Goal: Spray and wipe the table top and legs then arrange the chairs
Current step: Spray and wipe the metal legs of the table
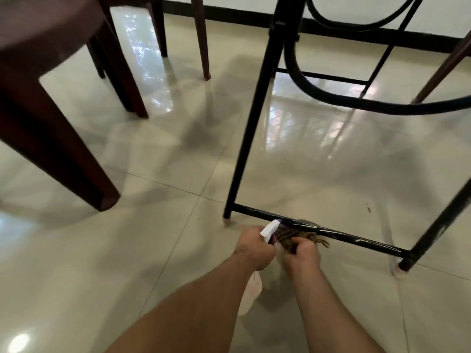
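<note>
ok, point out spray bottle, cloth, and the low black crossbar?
spray bottle [269, 228]: head view, white nozzle head above the left hand.
cloth [289, 235]: head view, checked fabric by the bar.
low black crossbar [362, 238]: head view, bare stretch right of cloth.

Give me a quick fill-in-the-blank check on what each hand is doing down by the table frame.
1. The left hand holds a spray ____.
2. The right hand presses a checked ____ against the black bar.
3. That bar runs low between two table ____.

Missing words: bottle; cloth; legs

Probably a home dining room: wooden chairs [51, 103], glossy tiled floor [165, 161].
</note>
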The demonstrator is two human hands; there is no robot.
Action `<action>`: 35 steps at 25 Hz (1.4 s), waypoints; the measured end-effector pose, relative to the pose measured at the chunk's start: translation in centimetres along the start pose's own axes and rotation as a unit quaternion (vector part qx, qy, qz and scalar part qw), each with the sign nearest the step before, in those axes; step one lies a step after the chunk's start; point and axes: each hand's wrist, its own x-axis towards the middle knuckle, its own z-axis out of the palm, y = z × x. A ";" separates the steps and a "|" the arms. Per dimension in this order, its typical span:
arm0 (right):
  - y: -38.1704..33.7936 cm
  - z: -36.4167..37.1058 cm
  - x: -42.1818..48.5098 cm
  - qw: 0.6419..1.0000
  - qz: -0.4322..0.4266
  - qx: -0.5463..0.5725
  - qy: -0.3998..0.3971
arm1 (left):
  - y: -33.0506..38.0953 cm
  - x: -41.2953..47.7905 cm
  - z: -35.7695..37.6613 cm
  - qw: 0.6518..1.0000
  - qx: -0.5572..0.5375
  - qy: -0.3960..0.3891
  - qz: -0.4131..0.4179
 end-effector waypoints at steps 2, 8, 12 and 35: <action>1.5 1.6 -0.9 0.999 0.025 -0.023 -0.028 | -0.7 0.3 -1.9 1.000 0.002 -0.005 0.014; 3.8 3.0 -2.6 0.992 -0.030 -0.082 -0.091 | -4.1 2.1 -8.2 1.000 -0.024 -0.001 -0.013; 3.8 7.0 -2.5 0.849 -0.467 -0.239 -0.056 | -6.2 1.2 -9.6 0.997 -0.066 0.038 0.002; 1.7 5.2 0.3 0.302 -0.472 -0.829 -0.007 | 0.1 0.4 -7.5 0.990 -0.119 0.043 0.063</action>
